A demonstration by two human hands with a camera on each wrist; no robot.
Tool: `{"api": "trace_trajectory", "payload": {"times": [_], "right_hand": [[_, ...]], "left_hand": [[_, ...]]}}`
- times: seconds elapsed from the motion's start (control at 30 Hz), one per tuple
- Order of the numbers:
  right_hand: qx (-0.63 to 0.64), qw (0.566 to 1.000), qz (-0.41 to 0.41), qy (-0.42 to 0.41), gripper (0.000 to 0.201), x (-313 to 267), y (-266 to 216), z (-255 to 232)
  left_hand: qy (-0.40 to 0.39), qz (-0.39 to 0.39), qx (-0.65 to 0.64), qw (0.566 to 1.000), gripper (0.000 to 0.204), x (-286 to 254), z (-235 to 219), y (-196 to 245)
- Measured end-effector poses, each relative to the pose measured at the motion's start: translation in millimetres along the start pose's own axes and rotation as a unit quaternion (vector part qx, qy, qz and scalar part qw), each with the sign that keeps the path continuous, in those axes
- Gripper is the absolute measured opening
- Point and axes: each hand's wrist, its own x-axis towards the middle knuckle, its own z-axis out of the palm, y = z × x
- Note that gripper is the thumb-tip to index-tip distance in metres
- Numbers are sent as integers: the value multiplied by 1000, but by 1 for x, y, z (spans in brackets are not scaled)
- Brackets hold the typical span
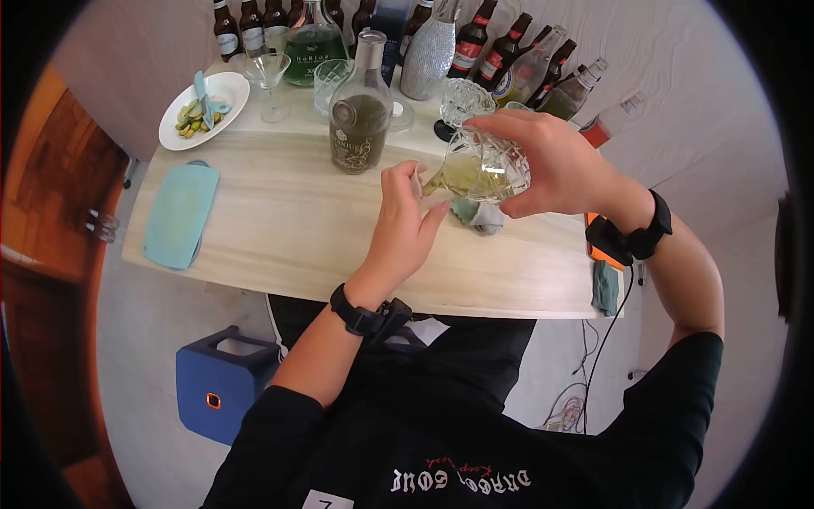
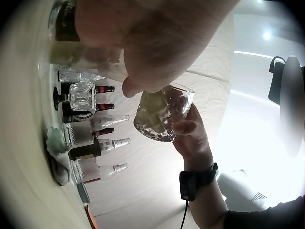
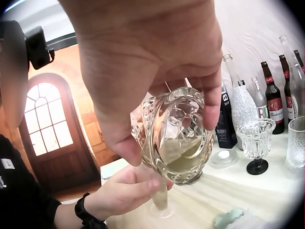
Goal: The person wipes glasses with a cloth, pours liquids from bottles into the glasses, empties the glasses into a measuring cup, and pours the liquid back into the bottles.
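Note:
My right hand (image 1: 564,165) grips a cut-glass tumbler (image 1: 483,168), thumb on one side and fingers on the other. The tumbler is tilted toward my left hand, and pale yellow-green liquid lies against its lower wall, reaching the lip. My left hand (image 1: 398,220) curls its thumb and fingers round the upper part of a slender footed glass (image 3: 161,199). Its foot is over the table, and pale liquid shows inside. The tumbler's lip comes right up to this glass's mouth, which the fingers mostly hide. Behind my left hand stands a clear bottle (image 1: 360,127) of greenish liquid.
A folded cloth (image 1: 482,217) lies below the tumbler. Brown bottles (image 1: 252,30), a silver bottle (image 1: 428,59) and a black-footed goblet (image 1: 465,102) line the back. At left are a martini glass (image 1: 267,72), a plate (image 1: 174,131) of green food and a light-blue mat (image 1: 180,216).

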Motion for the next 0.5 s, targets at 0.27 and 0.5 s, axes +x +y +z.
{"api": "trace_trajectory", "payload": {"times": [0.27, 0.5], "right_hand": [[-59, 998, -14, -26, 75, 11, -7, -9], [-87, 995, -43, -33, 74, 20, -13, -14]], "left_hand": [[-1, -3, -15, 1000, 55, 1, 1, -1], [35, 40, -39, 998, 55, 2, 2, -3]]}}
